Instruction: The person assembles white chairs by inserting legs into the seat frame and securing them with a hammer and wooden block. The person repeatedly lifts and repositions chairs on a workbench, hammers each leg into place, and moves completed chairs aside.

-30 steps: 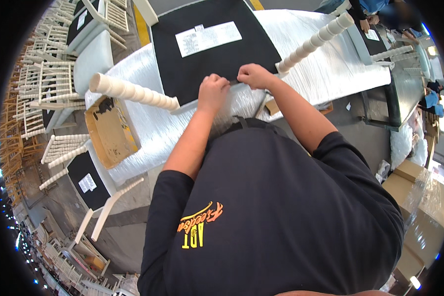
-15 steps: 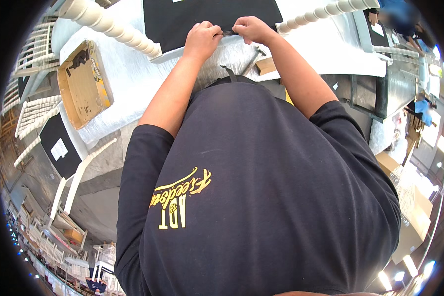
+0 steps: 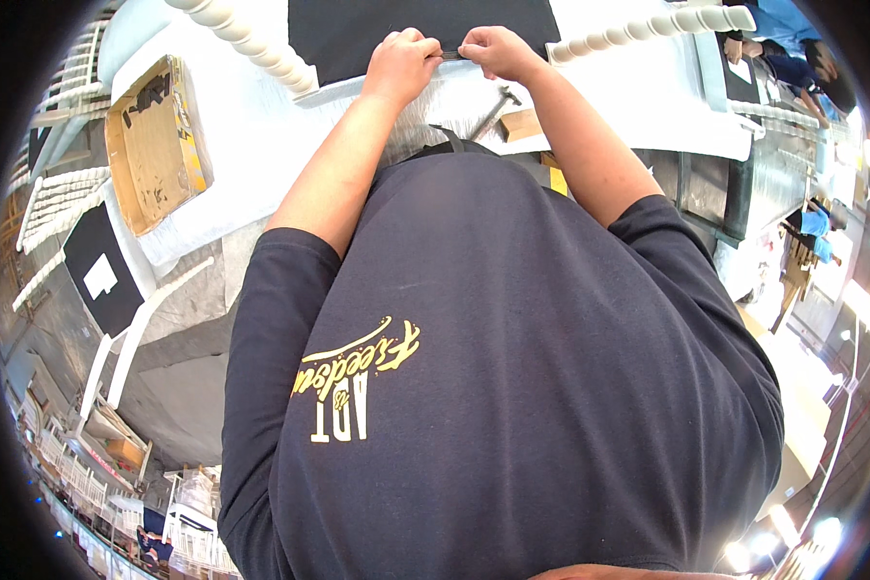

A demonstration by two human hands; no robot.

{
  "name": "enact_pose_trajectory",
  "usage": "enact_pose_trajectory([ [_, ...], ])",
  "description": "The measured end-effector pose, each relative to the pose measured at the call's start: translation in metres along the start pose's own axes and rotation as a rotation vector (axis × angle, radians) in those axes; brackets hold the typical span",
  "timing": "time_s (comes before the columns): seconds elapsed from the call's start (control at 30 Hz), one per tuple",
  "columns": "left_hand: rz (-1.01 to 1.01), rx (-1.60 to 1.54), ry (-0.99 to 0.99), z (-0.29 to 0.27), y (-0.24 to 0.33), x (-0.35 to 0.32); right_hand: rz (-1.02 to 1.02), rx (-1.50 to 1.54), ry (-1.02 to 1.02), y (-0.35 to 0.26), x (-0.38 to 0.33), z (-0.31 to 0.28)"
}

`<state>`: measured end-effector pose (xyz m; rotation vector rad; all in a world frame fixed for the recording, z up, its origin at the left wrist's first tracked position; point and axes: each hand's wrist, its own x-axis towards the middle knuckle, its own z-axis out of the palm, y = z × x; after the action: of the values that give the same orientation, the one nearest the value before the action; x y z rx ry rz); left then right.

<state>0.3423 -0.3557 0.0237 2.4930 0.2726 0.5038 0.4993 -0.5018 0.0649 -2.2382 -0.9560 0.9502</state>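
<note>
At the near edge of an upturned black chair seat (image 3: 420, 21), both of my hands come close together with bent fingers. My left hand (image 3: 403, 66) is closed in a pinch at a small dark strip (image 3: 450, 55) that shows between the hands. My right hand (image 3: 498, 52) pinches at the strip's other end, its lower fingers curled. What exactly the strip is, I cannot make out. White turned chair legs stick out on both sides, one at left (image 3: 251, 43) and another at right (image 3: 652, 35). Below my right hand lies a hammer (image 3: 496, 109) beside a wooden block (image 3: 521, 126).
An open cardboard tray (image 3: 159, 145) with dark pieces in it lies left on the plastic-covered table (image 3: 261, 145). Another white chair with a black seat (image 3: 111, 271) stands beyond it. Co-workers (image 3: 793, 48) are at the upper right.
The view has shifted slightly. My hands stay at the seat edge, still close together with the dark strip between them. At the upper right a co-worker leans further into view.
</note>
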Motion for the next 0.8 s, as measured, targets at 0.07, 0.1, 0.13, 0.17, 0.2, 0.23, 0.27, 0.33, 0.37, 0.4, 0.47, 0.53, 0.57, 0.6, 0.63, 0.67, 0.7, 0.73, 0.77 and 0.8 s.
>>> enact_pose_trajectory([
  [0.07,-0.006,0.004,0.004,0.001,-0.002,-0.001,0.007,-0.011,0.001,-0.002,0.000,0.001],
  [0.1,-0.009,0.006,0.006,0.001,-0.002,-0.001,0.003,-0.028,0.013,-0.003,0.001,0.002],
  [0.13,-0.008,0.007,0.008,0.001,-0.002,-0.001,0.002,-0.045,0.027,-0.003,0.000,0.003],
  [0.17,-0.008,0.008,0.010,0.001,-0.001,-0.001,0.001,-0.061,0.041,-0.002,0.000,0.004],
  [0.2,-0.007,0.009,0.012,0.001,-0.001,-0.001,0.002,-0.068,0.046,-0.002,0.000,0.004],
  [0.23,-0.008,0.012,0.008,0.001,0.000,0.000,0.003,-0.075,0.051,-0.001,0.000,0.005],
  [0.27,-0.008,0.015,0.004,0.000,0.000,0.000,0.005,-0.083,0.055,0.000,-0.001,0.005],
  [0.33,-0.011,0.014,-0.003,0.000,0.002,0.000,0.011,-0.129,0.084,0.000,0.000,0.008],
  [0.37,-0.013,0.011,-0.006,0.000,0.002,0.001,0.013,-0.153,0.099,0.000,0.001,0.009],
  [0.4,-0.014,0.008,-0.009,0.000,0.002,0.001,0.007,-0.168,0.101,0.001,0.000,0.010],
  [0.47,-0.009,0.023,-0.002,0.001,0.000,-0.001,-0.013,-0.200,0.106,-0.002,0.001,0.010],
  [0.53,-0.010,0.024,-0.012,0.001,-0.001,-0.001,-0.035,-0.220,0.125,-0.003,0.000,0.012],
  [0.57,-0.012,0.018,-0.025,0.001,0.000,-0.001,-0.044,-0.229,0.136,-0.002,-0.001,0.012],
  [0.6,-0.015,0.012,-0.038,0.000,0.001,0.000,-0.043,-0.240,0.138,-0.001,-0.001,0.011],
  [0.63,-0.008,0.024,-0.034,0.001,0.001,0.000,-0.046,-0.249,0.139,-0.001,-0.001,0.012],
  [0.67,0.000,0.036,-0.030,0.001,0.001,-0.001,-0.049,-0.257,0.140,-0.001,-0.001,0.012],
  [0.7,0.007,0.048,-0.027,0.001,0.000,-0.001,-0.057,-0.259,0.142,-0.001,-0.001,0.012],
  [0.73,0.008,0.046,-0.029,0.001,0.000,0.000,-0.063,-0.262,0.145,-0.001,-0.001,0.012],
  [0.77,0.008,0.044,-0.031,0.001,0.001,0.000,-0.070,-0.264,0.149,-0.001,-0.002,0.012],
  [0.8,0.009,0.042,-0.033,0.001,0.001,0.000,-0.060,-0.249,0.138,-0.001,-0.002,0.012],
])
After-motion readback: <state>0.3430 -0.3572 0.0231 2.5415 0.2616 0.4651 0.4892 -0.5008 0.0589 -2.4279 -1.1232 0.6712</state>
